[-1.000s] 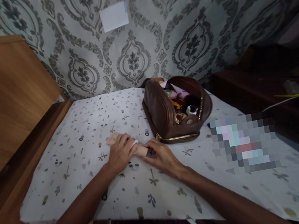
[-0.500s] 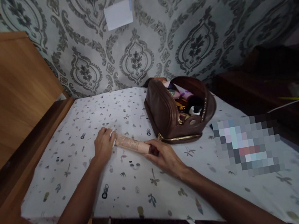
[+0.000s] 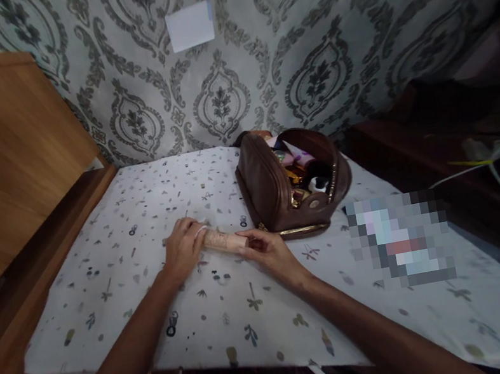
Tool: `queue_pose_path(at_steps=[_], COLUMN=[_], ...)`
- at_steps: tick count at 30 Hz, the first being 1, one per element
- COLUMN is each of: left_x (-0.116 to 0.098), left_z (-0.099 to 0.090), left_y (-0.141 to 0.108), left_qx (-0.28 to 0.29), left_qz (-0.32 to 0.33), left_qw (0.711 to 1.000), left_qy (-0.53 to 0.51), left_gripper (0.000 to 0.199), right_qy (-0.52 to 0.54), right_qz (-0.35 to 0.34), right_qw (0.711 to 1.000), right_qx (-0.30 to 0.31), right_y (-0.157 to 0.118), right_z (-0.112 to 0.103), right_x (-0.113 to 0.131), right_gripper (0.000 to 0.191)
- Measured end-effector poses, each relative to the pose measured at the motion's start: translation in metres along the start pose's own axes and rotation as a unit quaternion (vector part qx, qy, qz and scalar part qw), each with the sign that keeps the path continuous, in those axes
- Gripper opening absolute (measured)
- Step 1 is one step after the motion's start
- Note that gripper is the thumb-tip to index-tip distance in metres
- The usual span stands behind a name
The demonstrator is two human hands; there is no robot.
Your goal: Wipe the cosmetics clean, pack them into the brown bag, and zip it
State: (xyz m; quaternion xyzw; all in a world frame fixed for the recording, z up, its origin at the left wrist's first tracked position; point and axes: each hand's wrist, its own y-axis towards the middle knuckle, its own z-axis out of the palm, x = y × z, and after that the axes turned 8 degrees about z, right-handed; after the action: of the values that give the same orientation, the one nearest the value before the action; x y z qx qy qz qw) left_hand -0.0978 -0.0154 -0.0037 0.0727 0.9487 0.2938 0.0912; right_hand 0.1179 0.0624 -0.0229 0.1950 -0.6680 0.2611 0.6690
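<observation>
- The peach tube (image 3: 223,240) is between the two hands, in front of the brown zip bag (image 3: 261,175) and near its lower left corner. It lies crosswise, its right end tilted slightly toward the person.
- Left hand (image 3: 183,245): the grip is narrow, with curled fingers closed over the tube's left end. This position appears to steady that end.
- Right hand (image 3: 276,258): the grip is pinched, thumb and fingers closed on the tube's right end. Holding both ends presumably prevents the tube from rolling or turning, and leaves the marked middle section exposed.
- White material (image 3: 202,225) shows at the left fingertips. It may be a tissue or part of the tube; the view is too coarse to tell.
- The bag stands upright on the surface (image 3: 193,332), its gold-toothed zip undone and its mouth spread. This placement exposes the contents, including a purple-and-white packet (image 3: 299,152) and a white round item (image 3: 318,184), to the right hand.
- Both forearms extend over the near edge of the surface, probably for support during fine handling.
- A pixelated patch (image 3: 399,241) covers the area right of the bag; what lies there cannot be identified.
</observation>
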Motion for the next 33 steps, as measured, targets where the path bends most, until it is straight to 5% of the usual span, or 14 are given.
queue_pose_path(at_steps=[9, 14, 24, 33], left_x=[-0.050, -0.061, -0.018, 0.023], left_z=[-0.002, -0.003, -0.011, -0.026], left_y=[0.005, 0.006, 0.004, -0.006], left_qx=[-0.048, -0.047, 0.027, 0.032], left_qz=[0.146, 0.178, 0.126, 0.090], left_qw=[0.987, 0.983, 0.986, 0.988], left_qy=[-0.049, -0.014, 0.102, 0.124], left_gripper=[0.023, 0.020, 0.027, 0.026], right_qy=[-0.132, -0.180, -0.299, -0.354], right_qz=[-0.105, -0.128, -0.128, -0.203], right_qw=[0.985, 0.975, 0.946, 0.912], right_qx=[-0.044, -0.033, 0.004, 0.035], right_y=[-0.006, -0.014, -0.015, -0.016], right_z=[0.006, 0.007, 0.006, 0.003], right_x=[-0.005, -0.004, -0.003, 0.006], right_gripper=[0.031, 0.049, 0.066, 0.036])
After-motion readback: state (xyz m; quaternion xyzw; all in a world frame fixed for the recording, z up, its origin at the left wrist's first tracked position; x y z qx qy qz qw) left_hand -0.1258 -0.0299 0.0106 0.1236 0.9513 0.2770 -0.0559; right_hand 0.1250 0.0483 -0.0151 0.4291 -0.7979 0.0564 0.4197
